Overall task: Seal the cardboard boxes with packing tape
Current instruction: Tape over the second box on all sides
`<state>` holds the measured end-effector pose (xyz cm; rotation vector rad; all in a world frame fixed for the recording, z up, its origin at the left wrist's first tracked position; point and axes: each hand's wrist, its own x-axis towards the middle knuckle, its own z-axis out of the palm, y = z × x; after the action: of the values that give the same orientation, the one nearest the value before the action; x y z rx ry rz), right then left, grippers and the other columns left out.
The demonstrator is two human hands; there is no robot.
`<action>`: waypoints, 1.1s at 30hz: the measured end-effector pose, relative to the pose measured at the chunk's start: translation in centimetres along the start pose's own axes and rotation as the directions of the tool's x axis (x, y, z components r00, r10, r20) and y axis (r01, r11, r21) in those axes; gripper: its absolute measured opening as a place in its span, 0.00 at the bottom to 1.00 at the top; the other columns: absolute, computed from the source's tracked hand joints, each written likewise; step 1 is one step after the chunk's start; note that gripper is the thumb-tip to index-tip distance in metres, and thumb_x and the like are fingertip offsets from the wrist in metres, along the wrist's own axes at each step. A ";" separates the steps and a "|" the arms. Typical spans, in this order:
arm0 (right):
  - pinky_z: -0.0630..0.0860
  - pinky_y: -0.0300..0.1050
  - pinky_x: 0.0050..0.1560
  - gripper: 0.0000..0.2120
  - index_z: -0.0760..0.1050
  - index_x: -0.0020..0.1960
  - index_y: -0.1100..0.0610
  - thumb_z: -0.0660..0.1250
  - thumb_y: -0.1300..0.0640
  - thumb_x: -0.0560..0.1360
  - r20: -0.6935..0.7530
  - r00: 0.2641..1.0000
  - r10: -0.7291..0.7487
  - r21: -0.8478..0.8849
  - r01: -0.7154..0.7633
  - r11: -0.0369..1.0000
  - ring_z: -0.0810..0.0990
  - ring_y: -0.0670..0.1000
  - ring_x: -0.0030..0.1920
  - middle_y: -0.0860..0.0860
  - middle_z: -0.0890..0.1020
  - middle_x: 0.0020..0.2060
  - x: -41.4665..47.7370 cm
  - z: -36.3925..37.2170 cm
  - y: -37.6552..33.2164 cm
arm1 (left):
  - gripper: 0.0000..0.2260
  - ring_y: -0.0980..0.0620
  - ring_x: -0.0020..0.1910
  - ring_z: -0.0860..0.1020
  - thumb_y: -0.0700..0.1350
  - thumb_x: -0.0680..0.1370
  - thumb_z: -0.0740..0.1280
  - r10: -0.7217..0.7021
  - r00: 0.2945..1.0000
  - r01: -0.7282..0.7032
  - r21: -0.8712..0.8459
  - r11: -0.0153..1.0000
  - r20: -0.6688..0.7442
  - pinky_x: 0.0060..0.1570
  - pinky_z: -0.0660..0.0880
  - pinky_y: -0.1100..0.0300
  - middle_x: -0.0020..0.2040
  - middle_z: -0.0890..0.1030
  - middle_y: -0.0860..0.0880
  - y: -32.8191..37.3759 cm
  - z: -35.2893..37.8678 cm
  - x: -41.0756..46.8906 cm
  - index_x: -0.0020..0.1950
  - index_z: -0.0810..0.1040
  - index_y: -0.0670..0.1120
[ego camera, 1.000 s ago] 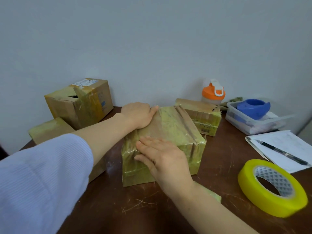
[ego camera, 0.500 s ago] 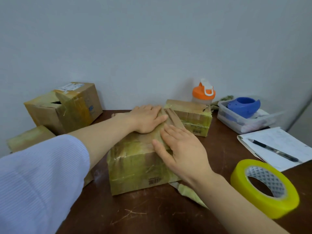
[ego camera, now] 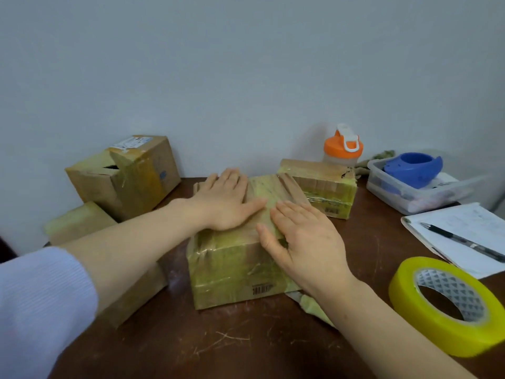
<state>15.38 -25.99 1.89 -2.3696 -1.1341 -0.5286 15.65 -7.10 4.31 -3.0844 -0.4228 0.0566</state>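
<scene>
Taped box (ego camera: 226, 269) directly beneath left hand (ego camera: 226, 203) and right hand (ego camera: 306, 242), both flat, uncurled.

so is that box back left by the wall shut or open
Partly open: the back left box shows a dark gap between its top flaps.

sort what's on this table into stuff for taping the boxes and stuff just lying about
Job: the middle box, pressed flat by the left hand and right hand; tape roll; back box; open box; low box at left.
Lying about: bottle; tub with a blue plastic piece; paper; pen.
</scene>
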 end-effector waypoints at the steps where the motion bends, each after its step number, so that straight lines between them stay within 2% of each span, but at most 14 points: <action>1: 0.74 0.50 0.62 0.25 0.83 0.52 0.63 0.56 0.44 0.76 0.003 1.000 -0.002 -0.009 0.002 1.000 0.81 0.55 0.56 0.58 0.84 0.52 -0.1 0.0 -0.1 | 0.37 0.50 0.77 0.42 0.67 0.77 0.40 0.013 1.000 -0.014 0.017 1.000 0.021 0.73 0.39 0.53 0.78 0.43 0.45 0.2 0.6 -0.8 0.78 0.43 0.44; 5: 0.72 0.49 0.62 0.20 0.83 0.53 0.63 0.61 0.49 0.76 -0.005 1.000 0.000 -0.030 0.000 1.000 0.81 0.55 0.56 0.58 0.84 0.52 -0.1 -0.5 -0.3 | 0.34 0.51 0.76 0.40 0.64 0.79 0.42 0.091 0.994 -0.089 -0.040 0.995 0.053 0.72 0.37 0.58 0.78 0.40 0.45 1.2 -0.4 -2.6 0.77 0.40 0.43; 8: 0.72 0.48 0.63 0.21 0.83 0.53 0.62 0.55 0.52 0.77 -0.042 0.999 -0.030 -0.012 0.029 1.000 0.81 0.54 0.58 0.57 0.84 0.53 -0.3 -0.5 -0.4 | 0.35 0.53 0.75 0.36 0.64 0.78 0.39 0.138 0.986 -0.135 -0.038 0.990 0.089 0.69 0.34 0.61 0.77 0.36 0.46 0.9 0.3 -4.7 0.77 0.38 0.44; 10: 0.66 0.45 0.68 0.24 0.80 0.58 0.60 0.50 0.52 0.78 0.007 0.999 -0.051 -0.005 0.051 0.999 0.76 0.51 0.64 0.54 0.81 0.59 -0.2 -0.5 -0.7 | 0.36 0.53 0.75 0.35 0.66 0.77 0.38 0.118 0.984 -0.112 -0.053 0.992 0.134 0.68 0.34 0.61 0.76 0.35 0.46 0.8 0.5 -5.8 0.76 0.37 0.44; 13: 0.54 0.39 0.72 0.20 0.75 0.66 0.56 0.52 0.53 0.81 0.067 0.996 -0.053 -0.031 0.055 0.998 0.68 0.47 0.70 0.50 0.75 0.67 0.2 -0.3 -0.2 | 0.35 0.52 0.75 0.36 0.65 0.78 0.39 0.089 0.983 -0.079 -0.063 0.995 0.162 0.71 0.35 0.60 0.77 0.35 0.45 1.4 -0.5 -6.3 0.76 0.37 0.43; 18: 0.56 0.40 0.71 0.18 0.76 0.64 0.56 0.53 0.55 0.81 0.074 0.995 -0.068 -0.032 0.070 0.997 0.68 0.46 0.70 0.50 0.75 0.67 0.6 0.1 0.2 | 0.33 0.58 0.73 0.34 0.63 0.79 0.43 0.211 0.943 -0.180 -0.140 0.974 0.256 0.67 0.34 0.65 0.76 0.33 0.49 1.1 -0.5 -9.2 0.76 0.34 0.47; 20: 0.63 0.44 0.68 0.16 0.80 0.59 0.59 0.56 0.57 0.80 0.092 0.993 -0.068 0.009 0.067 0.998 0.72 0.50 0.67 0.53 0.78 0.63 0.7 -0.1 0.0 | 0.34 0.62 0.71 0.37 0.64 0.78 0.48 0.246 0.919 -0.149 -0.306 0.940 0.309 0.67 0.36 0.66 0.76 0.36 0.53 0.1 -1.2 -10.6 0.76 0.36 0.49; 22: 0.70 0.47 0.62 0.13 0.81 0.52 0.61 0.60 0.59 0.76 0.076 0.996 -0.037 0.151 0.026 0.988 0.77 0.54 0.62 0.53 0.82 0.56 0.9 -0.8 0.2 | 0.34 0.65 0.71 0.49 0.63 0.77 0.56 0.135 0.971 0.010 -0.604 0.797 0.195 0.67 0.48 0.68 0.77 0.48 0.58 -0.8 -2.0 -11.1 0.77 0.45 0.52; 24: 0.66 0.44 0.65 0.17 0.76 0.62 0.59 0.62 0.58 0.75 0.054 0.997 0.060 0.239 -0.071 0.968 0.70 0.51 0.67 0.47 0.75 0.63 1.3 -1.5 0.5 | 0.29 0.67 0.64 0.65 0.54 0.80 0.59 -0.161 0.987 0.093 -0.796 0.599 -0.006 0.57 0.58 0.76 0.69 0.66 0.62 -1.8 -2.2 -10.8 0.77 0.53 0.51; 26: 0.64 0.47 0.65 0.25 0.65 0.71 0.59 0.62 0.53 0.76 0.113 0.967 0.227 0.162 -0.243 0.956 0.65 0.55 0.70 0.54 0.69 0.69 2.3 -2.0 1.3 | 0.26 0.63 0.55 0.71 0.51 0.80 0.61 -0.369 0.928 0.212 -0.887 0.411 0.051 0.48 0.63 0.78 0.58 0.72 0.59 -2.6 -1.9 -10.2 0.75 0.59 0.46; 28: 0.69 0.48 0.55 0.30 0.63 0.71 0.62 0.62 0.45 0.76 0.267 0.866 0.423 0.120 -0.465 0.877 0.70 0.58 0.65 0.58 0.72 0.66 3.3 -2.4 1.6 | 0.26 0.51 0.60 0.71 0.52 0.78 0.65 -0.421 0.886 0.318 -0.916 0.245 0.195 0.54 0.68 0.63 0.62 0.72 0.52 -2.5 -1.2 -9.7 0.72 0.64 0.42; 30: 0.73 0.47 0.51 0.30 0.71 0.65 0.64 0.65 0.42 0.75 0.387 0.796 0.466 0.225 -0.571 0.790 0.77 0.58 0.58 0.57 0.78 0.58 3.5 -2.5 1.7 | 0.19 0.49 0.52 0.74 0.49 0.76 0.69 -0.408 0.877 0.347 -0.922 0.174 0.253 0.44 0.72 0.58 0.57 0.75 0.51 -2.1 -0.4 -9.5 0.61 0.71 0.41; 32: 0.78 0.53 0.51 0.21 0.79 0.55 0.63 0.70 0.46 0.72 0.338 0.832 0.440 0.391 -0.550 0.738 0.82 0.56 0.48 0.56 0.83 0.48 3.1 -2.5 1.8 | 0.15 0.50 0.45 0.79 0.44 0.74 0.71 -0.386 0.893 0.296 -0.948 0.118 0.231 0.35 0.74 0.61 0.51 0.81 0.48 -2.0 -0.3 -9.6 0.58 0.75 0.40; 33: 0.80 0.54 0.49 0.18 0.80 0.53 0.61 0.72 0.49 0.71 0.287 0.850 0.442 0.481 -0.527 0.701 0.82 0.54 0.44 0.54 0.84 0.44 2.9 -2.5 2.0 | 0.15 0.52 0.45 0.80 0.42 0.73 0.73 -0.392 0.904 0.238 -0.963 0.126 0.172 0.35 0.76 0.62 0.51 0.82 0.47 -2.4 -0.3 -9.6 0.58 0.76 0.43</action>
<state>18.28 -26.72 4.99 -2.0773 -0.5461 0.1590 5.75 -7.42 5.02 -3.9857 -1.7698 -0.7458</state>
